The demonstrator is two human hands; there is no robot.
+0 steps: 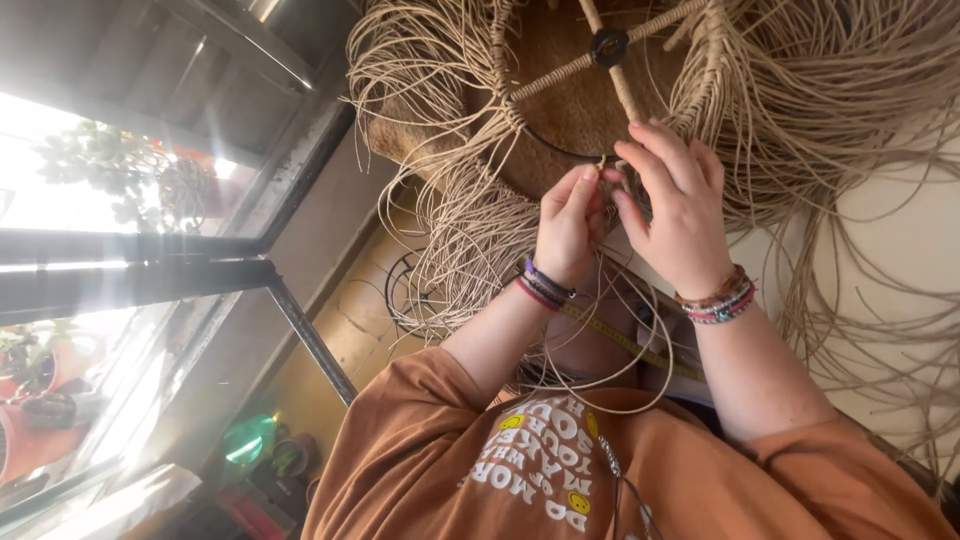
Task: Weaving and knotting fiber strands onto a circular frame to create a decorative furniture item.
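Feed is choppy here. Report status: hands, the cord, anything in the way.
Left hand and right hand pinch one tan cord at the wrapped ring frame. Loose cord strands hang all around.

Head camera looks down, close, over hands and lap.

Matt, tan cane strands (pixel 470 230) wrap a dark metal frame (pixel 545 145) with a black plastic hub (pixel 609 46); beaded bracelets (pixel 717 300) look glossy, the orange shirt (pixel 420 470) soft cotton cloth.

Tan rattan strand (pixel 603 163) pinched at wrapped frame (pixel 610 60), loose ends trailing
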